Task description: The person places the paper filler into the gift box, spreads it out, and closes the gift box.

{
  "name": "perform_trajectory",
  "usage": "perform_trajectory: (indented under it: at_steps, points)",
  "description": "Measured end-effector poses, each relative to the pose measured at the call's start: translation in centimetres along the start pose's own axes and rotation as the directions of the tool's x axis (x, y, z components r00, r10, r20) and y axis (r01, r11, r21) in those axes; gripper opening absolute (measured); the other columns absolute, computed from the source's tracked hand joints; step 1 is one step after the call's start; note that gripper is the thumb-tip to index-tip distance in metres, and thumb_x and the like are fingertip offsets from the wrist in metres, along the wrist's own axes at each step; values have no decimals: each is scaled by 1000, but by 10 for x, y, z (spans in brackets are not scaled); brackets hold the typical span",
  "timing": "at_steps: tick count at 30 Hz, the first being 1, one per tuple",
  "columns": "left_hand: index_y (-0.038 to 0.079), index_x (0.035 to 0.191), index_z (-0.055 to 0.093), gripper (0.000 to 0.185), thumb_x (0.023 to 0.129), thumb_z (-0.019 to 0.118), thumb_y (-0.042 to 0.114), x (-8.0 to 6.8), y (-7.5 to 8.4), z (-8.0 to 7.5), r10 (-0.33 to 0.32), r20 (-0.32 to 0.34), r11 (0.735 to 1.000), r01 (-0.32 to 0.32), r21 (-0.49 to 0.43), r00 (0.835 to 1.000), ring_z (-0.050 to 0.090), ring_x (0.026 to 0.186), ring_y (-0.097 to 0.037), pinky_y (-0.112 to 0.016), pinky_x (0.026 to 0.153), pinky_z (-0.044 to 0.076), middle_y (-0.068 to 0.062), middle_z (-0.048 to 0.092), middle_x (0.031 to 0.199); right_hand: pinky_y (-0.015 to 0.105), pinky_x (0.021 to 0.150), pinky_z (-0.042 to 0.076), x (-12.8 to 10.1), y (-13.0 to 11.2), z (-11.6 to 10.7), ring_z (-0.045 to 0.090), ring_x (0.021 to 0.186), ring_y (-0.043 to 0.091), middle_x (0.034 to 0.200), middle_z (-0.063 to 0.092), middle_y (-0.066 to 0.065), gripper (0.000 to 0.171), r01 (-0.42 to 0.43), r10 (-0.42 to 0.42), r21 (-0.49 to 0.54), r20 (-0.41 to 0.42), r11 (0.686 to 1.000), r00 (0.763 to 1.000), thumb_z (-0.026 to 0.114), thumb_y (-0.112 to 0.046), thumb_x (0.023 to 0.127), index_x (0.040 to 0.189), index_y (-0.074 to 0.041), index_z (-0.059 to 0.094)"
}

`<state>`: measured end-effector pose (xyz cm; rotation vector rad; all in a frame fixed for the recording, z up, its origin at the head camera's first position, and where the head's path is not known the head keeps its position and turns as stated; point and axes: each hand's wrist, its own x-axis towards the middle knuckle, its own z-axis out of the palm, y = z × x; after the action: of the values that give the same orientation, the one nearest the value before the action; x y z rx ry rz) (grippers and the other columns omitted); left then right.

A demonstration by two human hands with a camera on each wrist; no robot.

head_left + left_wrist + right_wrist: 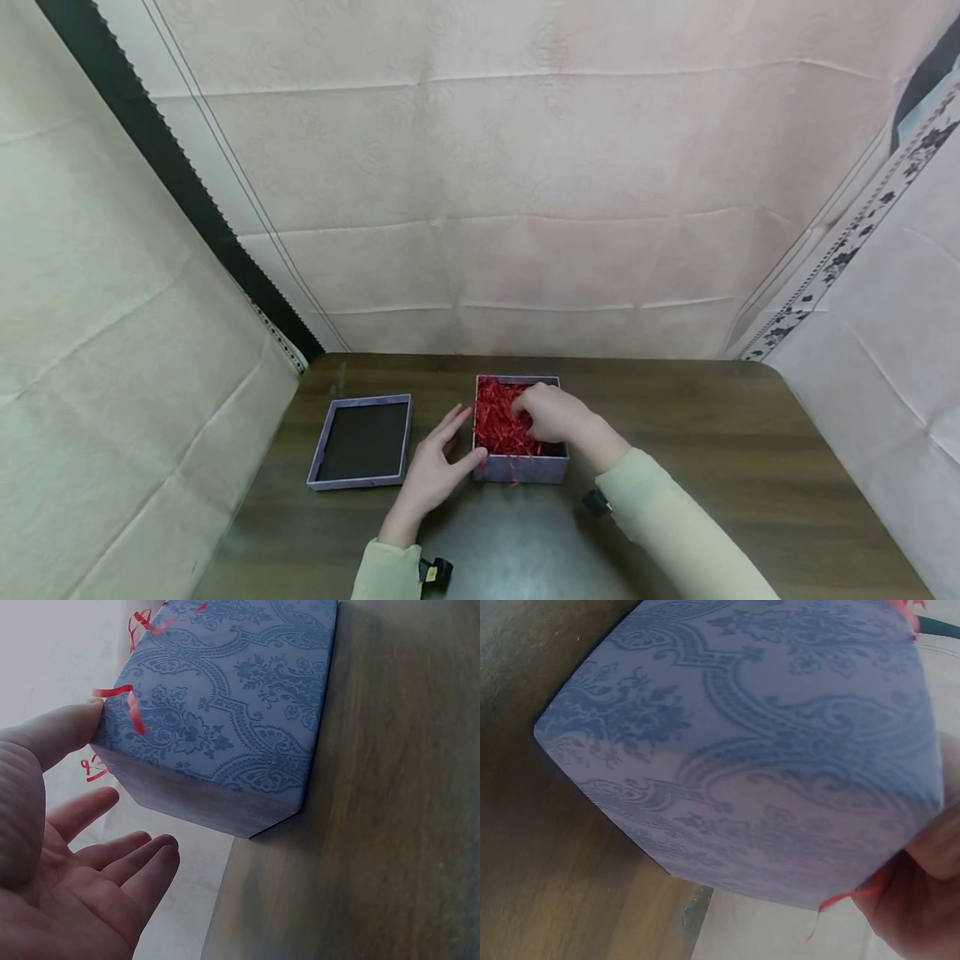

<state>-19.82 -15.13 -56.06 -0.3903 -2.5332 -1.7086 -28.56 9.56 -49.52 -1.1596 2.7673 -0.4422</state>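
Note:
A lidless gift box (521, 470) with a blue-and-lilac floral pattern stands on the table, filled with red shredded paper (498, 417). My left hand (435, 468) is at its left side, thumb touching the near left corner and the other fingers spread loosely. In the left wrist view that thumb (71, 731) presses the box's top edge, where red strands hang over. From the right, my right hand (553, 413) reaches over the rim, its curled fingers gripping the shredded paper; the fingertips are partly buried. The right wrist view shows the box wall (727, 750) and a red strand beside the fingers (904, 907).
The box's lid (358, 482) lies left of my left hand, its dark inside facing up. Both stand on a brown wood-grain table (675, 433). Pale cloth (525, 167) hangs behind the table and on both sides.

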Motion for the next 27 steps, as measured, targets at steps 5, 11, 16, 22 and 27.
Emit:
perform_trajectory:
  at_steps: [5,11,16,22,27]
  points:
    - [12,159,54,74,96,83,38,1,1,0,2,0,1000,-2,4,1000,41,153,-36,-53,118,43,-17,37,170,27,60,51,-7,-2,-10,54,66,7,79,67,-9,22,1,-1,13,16,1000,1000,84,2,83,91,-17,77]
    - [11,159,53,74,96,83,38,1,1,0,1,5,1000,-1,4,1000,40,153,-37,-53,117,43,-17,36,171,41,92,61,-27,-8,-29,68,105,18,116,76,0,35,-54,52,80,24,995,998,88,-8,87,121,-16,81]
    - [10,159,53,75,96,83,38,1,1,0,2,5,1000,-2,2,1000,40,153,-37,-53,118,42,-17,36,171,48,98,60,-47,-3,-41,66,120,26,137,70,6,46,-74,78,174,-15,982,997,88,-10,89,133,-18,76]
    - [9,159,53,75,96,83,37,0,1,0,-4,3,1000,4,-2,1000,40,153,-37,-54,117,42,-17,36,171,50,92,63,-72,14,-40,71,113,27,137,68,8,47,-96,142,326,-119,941,983,87,-7,90,134,-14,73]
    - [9,159,53,75,96,83,37,-1,1,-1,-9,-1,1000,9,-5,1000,39,154,-37,-54,117,43,-16,36,171,48,93,63,-86,24,-30,72,114,26,130,73,3,44,-124,204,402,-165,907,965,87,-9,91,132,-15,74]
